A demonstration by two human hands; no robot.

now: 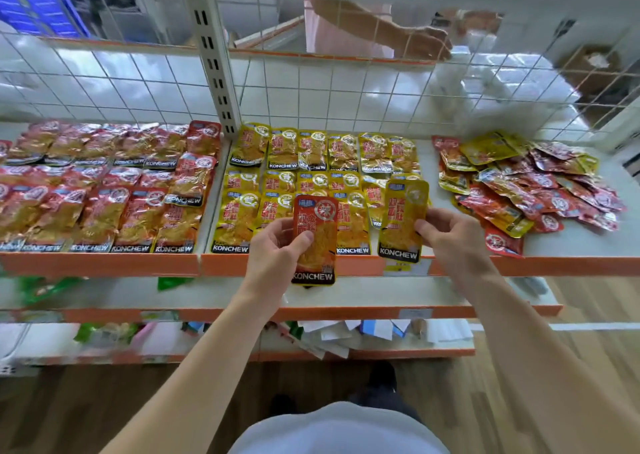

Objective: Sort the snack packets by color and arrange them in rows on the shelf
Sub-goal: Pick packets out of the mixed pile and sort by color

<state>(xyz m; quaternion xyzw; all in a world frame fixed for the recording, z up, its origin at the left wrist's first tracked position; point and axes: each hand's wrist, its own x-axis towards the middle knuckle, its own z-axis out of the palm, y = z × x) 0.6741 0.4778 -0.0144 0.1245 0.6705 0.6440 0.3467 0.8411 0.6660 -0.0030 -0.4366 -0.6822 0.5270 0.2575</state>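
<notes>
Red packet (pixel 314 239) pinched in left fingers (pixel 300 239), yellow packet (pixel 403 221) in right fingers (pixel 423 228)

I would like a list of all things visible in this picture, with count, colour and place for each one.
red packet rows: many, red, shelf left section
yellow packet rows: many, yellow, shelf middle
unsorted pile: many, red and yellow mixed, shelf right
shelf: one, white with orange edge
wire grid: one, white, behind shelf
lower shelves: two, holding green and white goods
red packet: one, in left hand
yellow packet: one, in right hand
left hand: one, centre
right hand: one, right of centre
</notes>
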